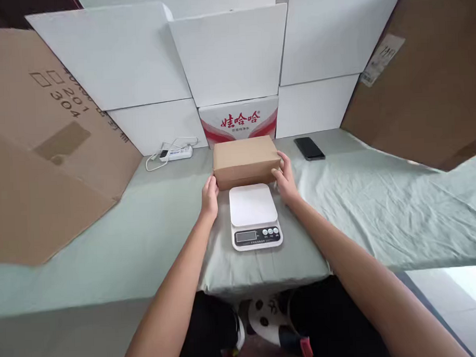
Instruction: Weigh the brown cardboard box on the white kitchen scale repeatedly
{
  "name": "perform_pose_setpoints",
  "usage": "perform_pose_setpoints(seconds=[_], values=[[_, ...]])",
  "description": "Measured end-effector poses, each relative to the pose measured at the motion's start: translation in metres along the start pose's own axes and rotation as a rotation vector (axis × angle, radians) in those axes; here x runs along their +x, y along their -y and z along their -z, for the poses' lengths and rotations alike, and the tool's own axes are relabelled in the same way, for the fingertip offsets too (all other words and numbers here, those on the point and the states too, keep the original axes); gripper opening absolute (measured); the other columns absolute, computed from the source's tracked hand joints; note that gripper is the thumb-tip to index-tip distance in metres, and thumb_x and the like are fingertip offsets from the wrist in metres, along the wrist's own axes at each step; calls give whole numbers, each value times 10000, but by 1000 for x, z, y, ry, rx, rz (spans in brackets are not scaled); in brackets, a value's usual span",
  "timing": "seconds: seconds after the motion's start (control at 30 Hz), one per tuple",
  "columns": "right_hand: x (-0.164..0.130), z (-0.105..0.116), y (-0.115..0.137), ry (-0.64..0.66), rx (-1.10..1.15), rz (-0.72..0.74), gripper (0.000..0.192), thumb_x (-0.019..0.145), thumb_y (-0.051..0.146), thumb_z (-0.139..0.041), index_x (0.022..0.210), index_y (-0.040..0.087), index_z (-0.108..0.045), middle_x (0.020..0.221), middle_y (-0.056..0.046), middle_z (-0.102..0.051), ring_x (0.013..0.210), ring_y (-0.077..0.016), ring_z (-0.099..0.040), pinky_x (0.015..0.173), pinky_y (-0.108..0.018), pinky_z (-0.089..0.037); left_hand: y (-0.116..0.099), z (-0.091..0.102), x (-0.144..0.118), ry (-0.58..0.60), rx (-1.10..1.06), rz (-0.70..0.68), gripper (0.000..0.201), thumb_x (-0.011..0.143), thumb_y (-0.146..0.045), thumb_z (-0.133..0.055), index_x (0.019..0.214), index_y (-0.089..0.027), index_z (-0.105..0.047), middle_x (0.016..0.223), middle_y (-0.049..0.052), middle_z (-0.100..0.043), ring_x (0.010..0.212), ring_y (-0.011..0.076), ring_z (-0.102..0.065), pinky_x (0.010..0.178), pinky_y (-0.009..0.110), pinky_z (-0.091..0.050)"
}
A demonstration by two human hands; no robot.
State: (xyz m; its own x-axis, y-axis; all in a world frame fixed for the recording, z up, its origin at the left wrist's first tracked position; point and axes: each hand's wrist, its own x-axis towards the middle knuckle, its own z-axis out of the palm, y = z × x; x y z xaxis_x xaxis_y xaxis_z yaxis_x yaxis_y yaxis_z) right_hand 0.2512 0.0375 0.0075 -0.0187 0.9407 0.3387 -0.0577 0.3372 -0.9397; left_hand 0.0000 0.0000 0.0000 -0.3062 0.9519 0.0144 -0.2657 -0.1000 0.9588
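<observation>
Power strip (177, 153) with white cable near far edge of desk (379, 210), left of centre. Left hand (209, 196) pressed flat against left end of brown box (245, 160); box mid-desk, just behind white scale (255, 215). Right hand (285, 181) cupped round box's right end. Black phone (309, 148) lies further right, near far edge.

The bench (380, 215) wears a pale green cloth, rumpled on the right. A white kitchen scale (254, 216) sits near the front edge, a brown cardboard box (245, 160) just behind it. Back left lies a white power strip (176, 153) with its cord; back right, a dark phone (309, 148).
</observation>
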Motion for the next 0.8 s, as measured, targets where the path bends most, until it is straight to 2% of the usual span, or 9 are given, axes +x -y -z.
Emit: perform_pose_setpoints(seconds=[0.13,0.23,0.3,0.37,0.5,0.63,0.8], values=[[0,10,2,23,-38,-29,945,919,731,-659,1699,377,-261,1817,-118,-410,1675,-372,-429,1389,-657,-338,-17,7,9,1,18,76,631,1152,-470,-369,1670,-148,-527,1804,135,-471,1693,227,-435,1381,352,-347],[1,21,3,-18,-72,-30,1015,900,784,-663,1737,452,-194,1908,-47,-218,1775,-374,-224,1405,-702,-273,-28,20,9,-35,46,57,671,1150,-526,-327,1696,-174,-497,1849,120,-389,1730,203,-349,1396,341,-305],[2,27,2,-25,-91,-39,1002,904,791,-651,1739,481,-192,1923,-9,-168,1788,-367,-180,1406,-714,-265,-30,26,7,-34,69,51,689,1144,-549,-319,1707,-187,-483,1854,117,-377,1736,202,-336,1402,351,-295],[3,29,0,-14,-107,-69,984,910,788,-627,1743,482,-201,1919,-8,-188,1782,-365,-206,1394,-721,-289,-29,25,5,-8,90,58,696,1138,-571,-321,1707,-206,-488,1852,111,-380,1736,210,-336,1407,369,-293],[1,21,-6,14,-76,-141,958,928,703,-615,1758,426,-225,1863,-62,-345,1747,-344,-303,1386,-727,-297,-20,12,5,48,104,75,698,1140,-577,-318,1705,-206,-495,1837,105,-410,1725,231,-372,1414,399,-288],[-1,13,-11,41,-36,-121,893,963,577,-624,1755,426,-240,1838,-42,-411,1699,-316,-391,1400,-702,-286,-11,3,8,105,88,66,671,1148,-562,-347,1689,-206,-519,1794,98,-491,1677,247,-471,1406,419,-321],[-1,10,-11,34,-29,-86,961,943,563,-643,1770,364,-196,1791,-87,-480,1660,-317,-461,1405,-660,-313,-1,5,10,116,74,29,681,1122,-635,-414,1630,-220,-596,1748,102,-565,1656,273,-507,1403,435,-340]])
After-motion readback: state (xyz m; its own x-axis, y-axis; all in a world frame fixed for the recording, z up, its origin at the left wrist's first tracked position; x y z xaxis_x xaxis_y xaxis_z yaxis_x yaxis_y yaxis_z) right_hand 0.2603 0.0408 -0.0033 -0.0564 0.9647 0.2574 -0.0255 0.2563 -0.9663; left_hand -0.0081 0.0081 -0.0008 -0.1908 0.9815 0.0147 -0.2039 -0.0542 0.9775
